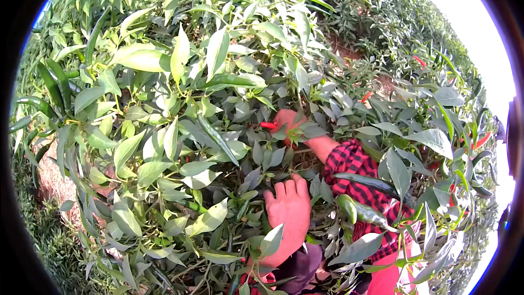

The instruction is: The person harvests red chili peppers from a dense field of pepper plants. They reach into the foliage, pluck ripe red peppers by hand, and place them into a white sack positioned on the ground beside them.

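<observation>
Head view: right hand (288, 122) reaches far into the pepper plant (180, 109), fingers pinching a red chili (268, 125). Chili lies roughly level, long axis left-right, tip pointing left. Left hand (289, 207) sits nearer, fingers together, pressed into the leaves. Green chilies (360, 211) hang over the red checked sleeve (355, 166); leaves hide part of the right hand.

red chilli (267, 125), green leaves (147, 60), red-black checked sleeve (355, 164)

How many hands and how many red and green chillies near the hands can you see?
Hands: 2, left hand and right hand
Red chilli: 1, at the right hand's fingertips
Green chillies: 2
Total: 5
</observation>
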Demonstrator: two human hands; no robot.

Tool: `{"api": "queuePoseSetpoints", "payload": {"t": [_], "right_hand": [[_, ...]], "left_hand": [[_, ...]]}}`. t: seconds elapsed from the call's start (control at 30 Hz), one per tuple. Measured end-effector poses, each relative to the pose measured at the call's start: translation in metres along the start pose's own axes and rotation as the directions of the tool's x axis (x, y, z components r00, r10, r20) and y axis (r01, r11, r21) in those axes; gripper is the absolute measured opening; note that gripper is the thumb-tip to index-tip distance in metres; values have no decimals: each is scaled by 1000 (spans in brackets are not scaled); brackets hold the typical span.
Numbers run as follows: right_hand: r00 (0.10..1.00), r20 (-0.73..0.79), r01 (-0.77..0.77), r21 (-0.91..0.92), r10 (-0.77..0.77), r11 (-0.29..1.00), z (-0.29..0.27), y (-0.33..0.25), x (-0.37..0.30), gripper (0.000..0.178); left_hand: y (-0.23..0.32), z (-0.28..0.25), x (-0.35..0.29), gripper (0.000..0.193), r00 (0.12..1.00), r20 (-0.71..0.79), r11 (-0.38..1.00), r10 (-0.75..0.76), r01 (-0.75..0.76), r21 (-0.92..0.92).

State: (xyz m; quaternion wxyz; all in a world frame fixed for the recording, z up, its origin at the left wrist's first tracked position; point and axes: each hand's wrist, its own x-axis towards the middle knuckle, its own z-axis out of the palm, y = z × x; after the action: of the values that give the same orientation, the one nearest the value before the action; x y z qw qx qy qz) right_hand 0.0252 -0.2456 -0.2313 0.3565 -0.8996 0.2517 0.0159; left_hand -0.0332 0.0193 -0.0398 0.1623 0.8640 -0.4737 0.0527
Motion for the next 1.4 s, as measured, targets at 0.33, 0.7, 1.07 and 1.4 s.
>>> {"api": "queuePoseSetpoints", "payload": {"t": [0.33, 0.7, 1.07, 1.4], "right_hand": [[994, 113, 54, -437, -5, 898, -52, -91, -30, 27], [979, 198, 55, -473, 45, 879, -65, -114, -25, 26], [984, -66, -48, 801, 168, 597, -112, -172, -63, 17], [922, -94, 71, 995, 376, 73, -122, -265, -280, 26]], "left_hand": [[2, -6, 4, 19, 999, -5, 998, -33, 32, -62], [2, -3, 4, 32, 1000, 15, 999, -8, 9, -35], [7, -5, 0, 33, 999, 35, 1000, -4, 4, -3], [12, -60, -14, 44, 983, -170, 510, 69, -181, -841]]}}
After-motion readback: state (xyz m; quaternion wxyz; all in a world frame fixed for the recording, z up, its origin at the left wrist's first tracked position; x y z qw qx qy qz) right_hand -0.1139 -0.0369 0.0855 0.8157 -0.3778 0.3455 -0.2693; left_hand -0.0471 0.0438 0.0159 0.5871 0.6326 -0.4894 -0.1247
